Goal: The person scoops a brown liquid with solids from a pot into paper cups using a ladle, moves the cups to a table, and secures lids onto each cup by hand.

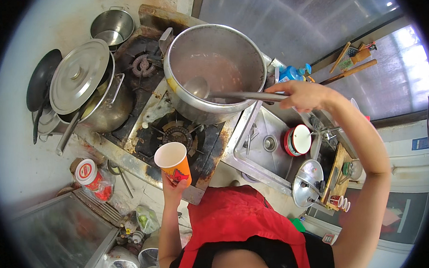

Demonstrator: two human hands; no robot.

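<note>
Near the stove's front edge, my left hand (174, 184) is wrapped round an orange paper cup (181, 168) with a white inside, held upright. My right hand (301, 94) grips the handle end of a long metal ladle (244, 95). The ladle's bowl (197, 87) is inside a large steel pot (213, 112), above a brownish-pink liquid (214, 69) with small lumps. Whether the ladle's bowl holds any liquid is hard to make out. The pot stands at the back of the stove, to the right of the cup and higher up in view.
Left of the stove top sits another big pot (115, 107) under a tilted lid (78, 75), a pan handle jutting forward. A burner (176, 134) lies before the large pot. The sink (263, 160) on the right holds a red-and-white bowl (301, 140). A blue pump bottle (291, 73) stands behind it.
</note>
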